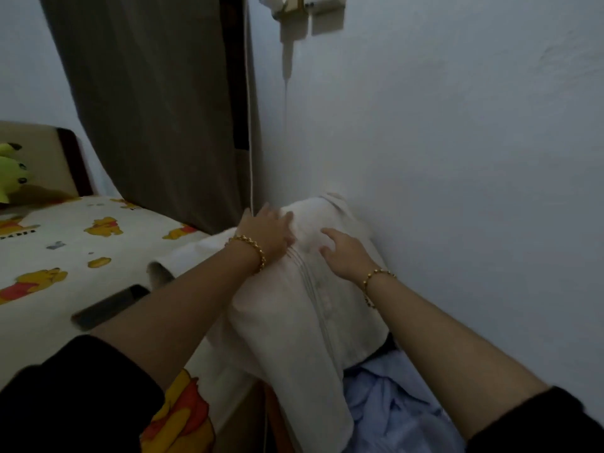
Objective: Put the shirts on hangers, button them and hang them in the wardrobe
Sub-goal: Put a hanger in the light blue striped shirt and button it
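Observation:
A white shirt (294, 322) lies spread along the bed's edge against the wall, its button placket running down the middle and its collar at the far end. My left hand (266, 232) lies on the fabric left of the placket, near the collar, fingers bent against the cloth. My right hand (343, 251) rests on the shirt right of the placket with its fingers spread and relaxed. No hanger shows; the shirt may hide one. A light blue shirt (392, 407) lies crumpled below the white one.
The bed (81, 243) with a cartoon-bear sheet fills the left. A dark phone (109, 307) lies on it beside my left forearm. A green plush toy (9, 171) sits by the headboard. A brown curtain (147, 93) hangs behind; the white wall (457, 158) is on the right.

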